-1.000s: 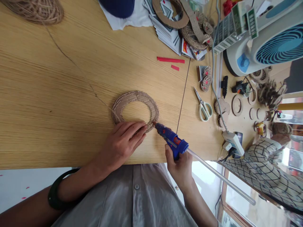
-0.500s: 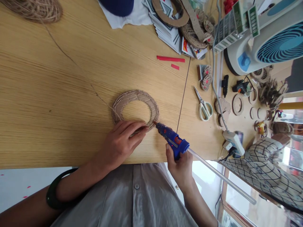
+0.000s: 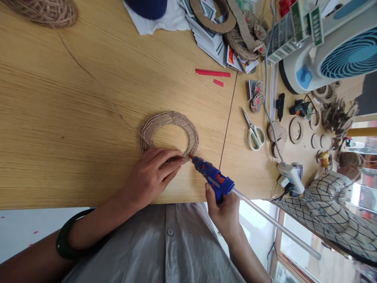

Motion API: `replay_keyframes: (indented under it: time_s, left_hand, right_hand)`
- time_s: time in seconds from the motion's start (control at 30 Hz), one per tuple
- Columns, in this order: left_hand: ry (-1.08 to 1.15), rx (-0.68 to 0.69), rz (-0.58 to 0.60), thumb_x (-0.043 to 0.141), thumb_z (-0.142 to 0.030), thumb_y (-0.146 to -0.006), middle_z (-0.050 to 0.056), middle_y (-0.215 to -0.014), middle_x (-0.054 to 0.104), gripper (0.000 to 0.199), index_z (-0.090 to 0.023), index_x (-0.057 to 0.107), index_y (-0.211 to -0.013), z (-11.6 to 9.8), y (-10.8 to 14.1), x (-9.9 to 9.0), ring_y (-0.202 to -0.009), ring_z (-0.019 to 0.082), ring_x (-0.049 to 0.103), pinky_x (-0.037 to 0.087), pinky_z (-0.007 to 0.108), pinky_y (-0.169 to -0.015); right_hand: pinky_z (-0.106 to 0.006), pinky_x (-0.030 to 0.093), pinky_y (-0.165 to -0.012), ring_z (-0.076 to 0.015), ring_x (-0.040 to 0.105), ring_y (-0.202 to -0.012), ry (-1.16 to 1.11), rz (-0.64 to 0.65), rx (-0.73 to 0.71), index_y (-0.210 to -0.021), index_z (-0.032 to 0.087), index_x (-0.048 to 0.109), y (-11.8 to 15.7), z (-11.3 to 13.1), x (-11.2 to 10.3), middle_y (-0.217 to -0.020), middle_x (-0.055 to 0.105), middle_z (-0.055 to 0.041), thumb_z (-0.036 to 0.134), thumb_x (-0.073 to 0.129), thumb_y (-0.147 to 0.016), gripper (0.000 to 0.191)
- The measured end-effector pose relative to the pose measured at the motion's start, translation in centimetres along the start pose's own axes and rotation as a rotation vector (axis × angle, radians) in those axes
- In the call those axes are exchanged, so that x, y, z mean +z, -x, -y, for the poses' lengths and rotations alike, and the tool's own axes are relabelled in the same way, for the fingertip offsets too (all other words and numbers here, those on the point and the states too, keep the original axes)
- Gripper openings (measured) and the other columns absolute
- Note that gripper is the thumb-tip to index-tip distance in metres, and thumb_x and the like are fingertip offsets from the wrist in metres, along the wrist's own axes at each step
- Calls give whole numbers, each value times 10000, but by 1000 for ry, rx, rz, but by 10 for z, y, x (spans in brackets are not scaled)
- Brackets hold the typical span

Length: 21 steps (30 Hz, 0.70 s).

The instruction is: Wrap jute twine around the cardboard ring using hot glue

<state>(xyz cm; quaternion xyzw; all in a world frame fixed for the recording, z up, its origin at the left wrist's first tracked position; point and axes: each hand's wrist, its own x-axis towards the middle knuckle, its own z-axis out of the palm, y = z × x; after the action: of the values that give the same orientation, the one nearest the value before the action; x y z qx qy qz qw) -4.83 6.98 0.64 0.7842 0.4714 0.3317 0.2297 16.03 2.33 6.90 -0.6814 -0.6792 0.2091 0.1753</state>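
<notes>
A flat cardboard ring (image 3: 193, 135) with brown twine wound along its outer edge lies on the wooden table. My left hand (image 3: 154, 175) has its fingers closed on the ring's near edge, hiding part of it. In my right hand (image 3: 225, 210) is a blue glue gun (image 3: 210, 173), gripped by its handle. Its nozzle touches or nearly touches the ring's near right edge. A long clear glue stick (image 3: 277, 224) sticks out of the gun's back. Loose twine (image 3: 88, 72) runs from the ring to a twine ball (image 3: 50, 13) at the top left.
Scissors (image 3: 252, 131) and red strips (image 3: 212, 73) lie right of the ring. Playing cards (image 3: 206, 43) and cardboard pieces are piled at the back. A fan (image 3: 309, 59), a grey cable (image 3: 266, 90) and a power strip (image 3: 290, 179) stand on the right. Another person's checked sleeve (image 3: 326, 196) shows beyond.
The glue gun's nozzle has shifted slightly left and down along the ring's edge. My left hand keeps its hold, and the ring has barely moved.
</notes>
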Motion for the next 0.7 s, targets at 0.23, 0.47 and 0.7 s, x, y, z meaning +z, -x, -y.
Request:
replay_keyframes:
  time_s: [0.23, 0.47, 0.7]
  left_hand:
    - [-12, -20, -1, 620, -161, -934, 49, -1176, 690, 253, -205, 638, -1182, -1, 0, 0, -1085, 206, 642, 513, 401, -986]
    - [-23, 20, 0, 621, -154, -935, 48, -1180, 691, 261, -214, 639, -1188, 0, 1, 0, -1067, 205, 650, 523, 415, -956]
    - [-23, 21, 19, 608, -152, -941, 51, -1190, 690, 270, -225, 636, -1199, 0, 2, 0, -1074, 211, 650, 523, 419, -948]
  right_hand:
    - [-226, 322, -420, -91, 393, -417, 1, -3, 15, -781, 165, 636, 1, -1, -1, -537, 517, 37, 319, 585, -928, 219]
    - [-217, 318, -422, -81, 377, -427, -22, -13, -3, -691, 180, 580, 3, 0, -1, -533, 505, 42, 305, 584, -919, 260]
    - [-218, 357, -437, -91, 414, -434, -37, -54, -28, -726, 180, 593, 2, 0, 1, -533, 508, 44, 285, 583, -912, 213]
